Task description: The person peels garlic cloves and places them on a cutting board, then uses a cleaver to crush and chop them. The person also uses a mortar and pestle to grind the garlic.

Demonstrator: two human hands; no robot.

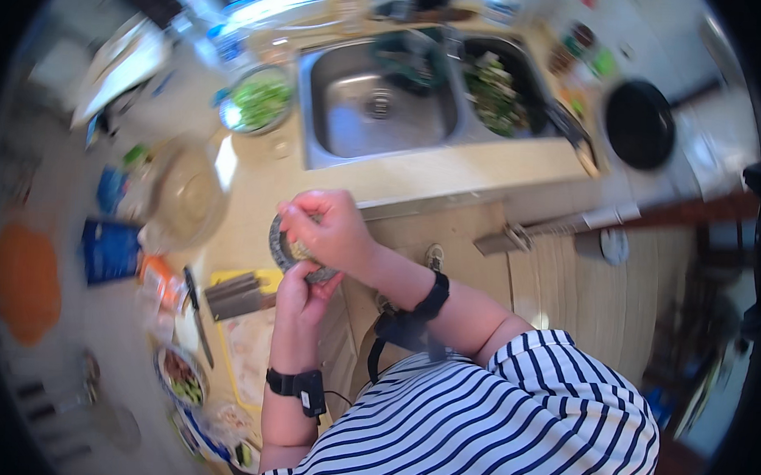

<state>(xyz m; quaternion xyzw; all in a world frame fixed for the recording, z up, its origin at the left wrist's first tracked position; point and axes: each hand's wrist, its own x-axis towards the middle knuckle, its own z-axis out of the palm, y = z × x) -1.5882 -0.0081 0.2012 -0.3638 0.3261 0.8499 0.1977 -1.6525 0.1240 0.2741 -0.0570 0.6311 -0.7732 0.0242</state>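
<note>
At the counter's edge, left of centre in the head view, sits a speckled grey stone bowl (277, 246), perhaps a mortar, with pale chopped bits (301, 251) inside. My left hand (305, 293) grips its near rim, thumb on top and fingers around the side. Over the opening is my right hand (330, 226), its fingers curled; whether they hold anything is hidden. Near my left hand lie a yellow-edged cutting board (248, 353) and a grey-brown slatted object (235, 295).
A double sink (379, 119) holds leafy greens (498, 99) in its right basin. Around it are a bowl of chopped greens (260, 100) and a black pan (640, 124). Left are a large clear bowl (188, 194), a knife (200, 322) and a plate of food (180, 375).
</note>
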